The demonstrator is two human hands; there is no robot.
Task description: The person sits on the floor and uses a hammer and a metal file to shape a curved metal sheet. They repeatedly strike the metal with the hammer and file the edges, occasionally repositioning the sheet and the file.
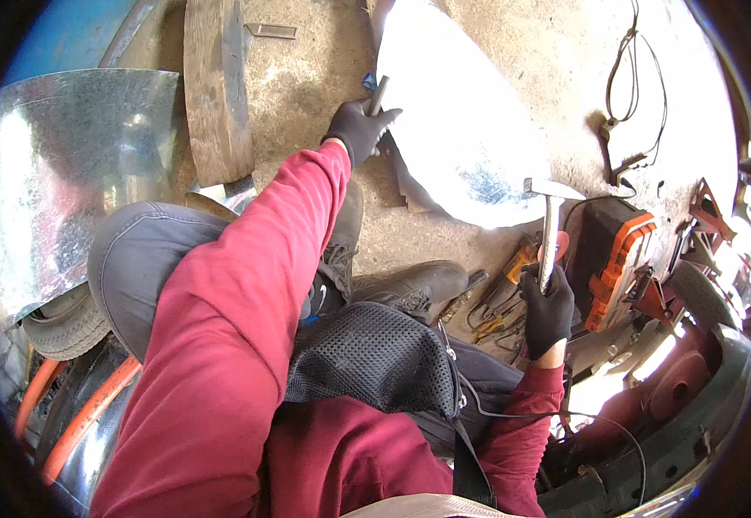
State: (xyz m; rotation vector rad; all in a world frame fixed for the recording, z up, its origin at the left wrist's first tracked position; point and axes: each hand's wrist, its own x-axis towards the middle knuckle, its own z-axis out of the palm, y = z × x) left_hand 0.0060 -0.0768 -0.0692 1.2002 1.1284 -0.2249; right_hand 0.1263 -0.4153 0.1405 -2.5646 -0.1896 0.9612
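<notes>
My left fingers [386, 119] wrap a metal bar [380, 95], its far end jutting past them beside the bright sheet [457, 108]; right, my fingers [557, 296] grip a hammer [550, 229], head far, near the sheet's right edge.

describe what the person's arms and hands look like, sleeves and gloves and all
The left hand and right hand wear black or very dark grey gloves. Both arms are in long, deep pinkish-red sleeves, creased, with no markings that I can make out. A thin dark cable crosses the right sleeve; bare wrist shows below the right glove.
</notes>
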